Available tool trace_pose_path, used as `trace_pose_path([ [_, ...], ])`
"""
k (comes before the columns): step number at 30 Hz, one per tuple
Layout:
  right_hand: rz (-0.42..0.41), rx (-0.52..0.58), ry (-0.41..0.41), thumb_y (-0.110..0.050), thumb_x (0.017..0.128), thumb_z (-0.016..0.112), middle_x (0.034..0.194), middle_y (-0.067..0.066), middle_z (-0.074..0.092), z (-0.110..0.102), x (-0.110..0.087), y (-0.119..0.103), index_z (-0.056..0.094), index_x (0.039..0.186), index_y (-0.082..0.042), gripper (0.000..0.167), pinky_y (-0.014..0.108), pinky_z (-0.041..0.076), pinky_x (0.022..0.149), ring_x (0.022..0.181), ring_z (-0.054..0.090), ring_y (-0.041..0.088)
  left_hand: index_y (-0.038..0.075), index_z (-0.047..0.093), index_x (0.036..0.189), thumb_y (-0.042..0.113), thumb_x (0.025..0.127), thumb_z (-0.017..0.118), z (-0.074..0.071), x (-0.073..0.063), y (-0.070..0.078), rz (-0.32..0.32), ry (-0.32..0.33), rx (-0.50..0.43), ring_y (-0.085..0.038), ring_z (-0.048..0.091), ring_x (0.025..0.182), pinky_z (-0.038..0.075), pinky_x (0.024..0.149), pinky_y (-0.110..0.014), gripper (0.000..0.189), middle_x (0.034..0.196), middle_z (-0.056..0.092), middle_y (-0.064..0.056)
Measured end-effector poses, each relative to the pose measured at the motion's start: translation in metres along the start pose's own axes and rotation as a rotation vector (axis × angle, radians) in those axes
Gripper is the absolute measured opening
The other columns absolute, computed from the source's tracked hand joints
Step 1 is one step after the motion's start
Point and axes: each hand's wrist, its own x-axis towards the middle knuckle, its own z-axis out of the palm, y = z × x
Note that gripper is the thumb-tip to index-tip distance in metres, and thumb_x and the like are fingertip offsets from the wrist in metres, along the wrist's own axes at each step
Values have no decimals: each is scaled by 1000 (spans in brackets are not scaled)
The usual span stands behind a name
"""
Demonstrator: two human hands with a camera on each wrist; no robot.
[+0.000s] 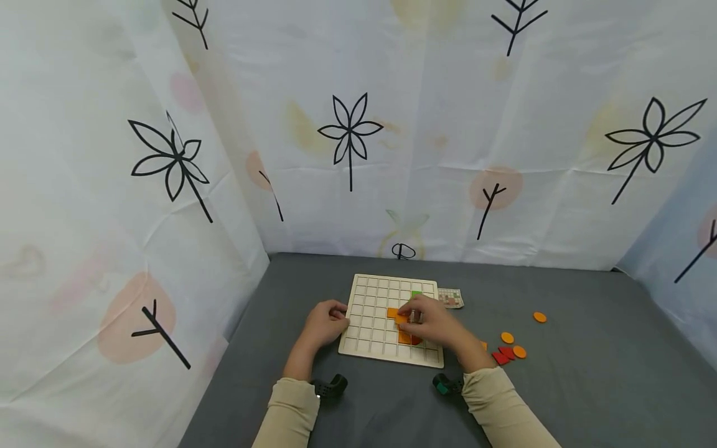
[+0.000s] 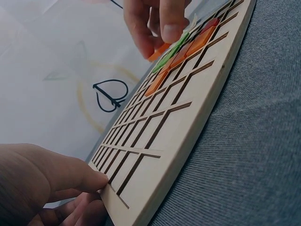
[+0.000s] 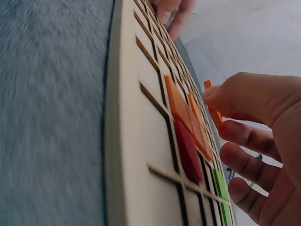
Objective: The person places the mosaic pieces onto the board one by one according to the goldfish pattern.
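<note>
A pale wooden grid board lies on the grey cloth. My left hand is at its left edge, thumb on the rim and the other fingers curled beside it, holding the board. Over the board's right half, my right hand pinches a thin orange piece between thumb and index finger, just above the grid. Orange pieces, a dark red piece and a green piece sit in the grid. In the head view, the right hand covers part of these pieces.
A small printed card lies at the board's right edge. Farther right are loose orange round pieces and red pieces. Patterned white cloth hangs behind and at the sides of the grey tabletop.
</note>
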Motion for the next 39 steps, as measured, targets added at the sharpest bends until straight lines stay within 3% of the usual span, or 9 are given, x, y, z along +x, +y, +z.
trace_pose_path([
  [5,-5,29,-39,-13,96,79,103,10,68,9,8,-3,76,118,-1,26,29,51,73,79,56,12,5,74,123,14,94,75,1,0,0,-7,-2,9,-17,67,86,55,76,-38,30,101,72,-8],
  [9,-21,-14,-31,-12,94,80,103,8,68,14,12,-4,77,115,-2,23,29,49,74,83,56,16,5,74,123,14,95,75,1,0,-1,-6,-3,4,-17,67,86,56,76,-38,30,101,72,-8],
  [25,3,-29,-31,-11,94,79,103,6,66,16,12,-4,78,112,-7,18,28,48,71,80,54,12,5,74,122,14,95,75,3,2,-3,7,5,-4,-16,67,86,55,76,-37,29,100,71,-8],
  [33,46,-19,-9,-14,96,79,106,7,68,-1,0,0,78,114,-6,20,27,51,70,79,55,5,4,74,122,12,94,73,1,-1,0,9,-4,-17,-17,67,85,55,75,-37,30,100,71,-9],
  [39,75,-92,23,-13,98,76,103,6,67,-25,-23,7,78,114,-5,18,28,46,67,76,52,6,4,74,123,13,94,74,0,1,-2,4,-2,-10,-17,67,85,55,75,-36,30,100,71,-8],
])
